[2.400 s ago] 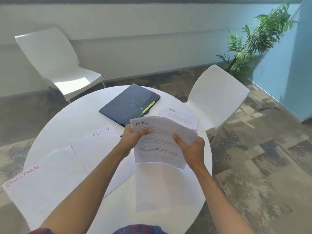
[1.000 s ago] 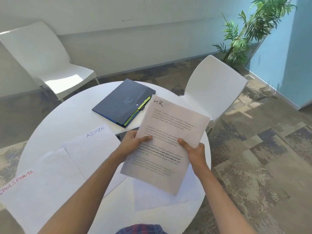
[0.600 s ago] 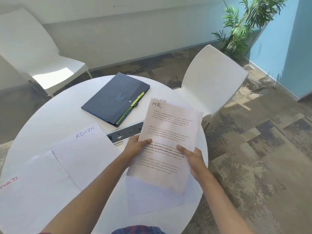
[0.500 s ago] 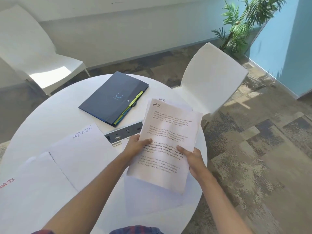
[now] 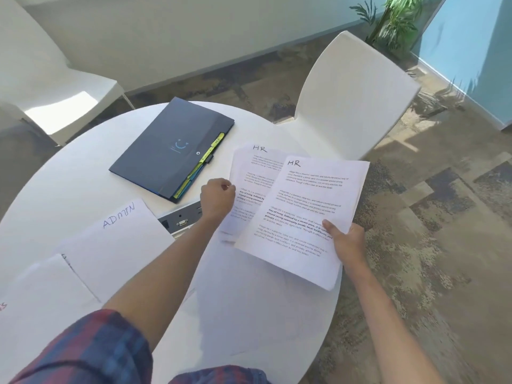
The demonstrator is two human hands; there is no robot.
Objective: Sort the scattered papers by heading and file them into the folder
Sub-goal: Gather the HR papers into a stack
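Note:
My right hand (image 5: 346,241) grips a small stack of printed sheets headed HR (image 5: 307,212) by its lower right edge, above the table's right side. My left hand (image 5: 217,199) pinches the left edge of another HR sheet (image 5: 253,173) lying on the round white table (image 5: 83,173), partly under the held stack. A dark blue folder (image 5: 169,152) with coloured tabs along its right edge lies shut at the back of the table. A sheet headed ADMIN (image 5: 116,239) and another white sheet (image 5: 41,297) with red lettering lie at the left.
A grey power socket panel (image 5: 180,220) is set into the table's middle. One white chair (image 5: 352,95) stands behind the table at the right, another (image 5: 55,87) at the back left. A potted plant (image 5: 393,20) stands in the far corner. Patterned carpet lies to the right.
My left hand has let go of the held HR stack and now pinches the HR sheet lying on the table. The stack has shifted right, held by my right hand alone.

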